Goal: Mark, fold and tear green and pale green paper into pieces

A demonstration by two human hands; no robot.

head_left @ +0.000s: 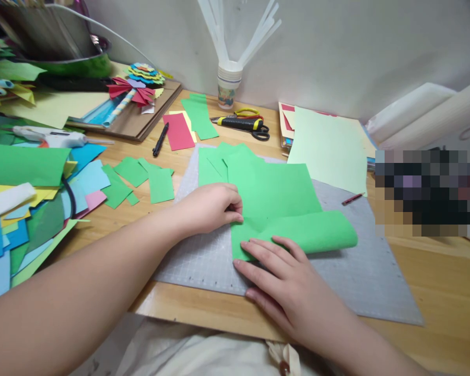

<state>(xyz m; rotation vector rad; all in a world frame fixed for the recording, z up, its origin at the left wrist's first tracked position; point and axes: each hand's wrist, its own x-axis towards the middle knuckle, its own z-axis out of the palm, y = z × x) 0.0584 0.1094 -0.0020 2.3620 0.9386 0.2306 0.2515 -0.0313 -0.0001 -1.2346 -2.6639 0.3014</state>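
A sheet of green paper lies on a grey cutting mat, its near edge curled over into a fold. My left hand rests at the sheet's left edge, fingers curled and pinching the paper. Fingers stretched flat, my right hand presses the near left corner of the folded part against the mat. More green sheets lie under the top one.
Loose coloured paper scraps pile up at the left, with a glue gun. Behind the mat are a black pen, red paper, scissors, a cup of glue sticks and pale green sheets. A small red item lies on the mat.
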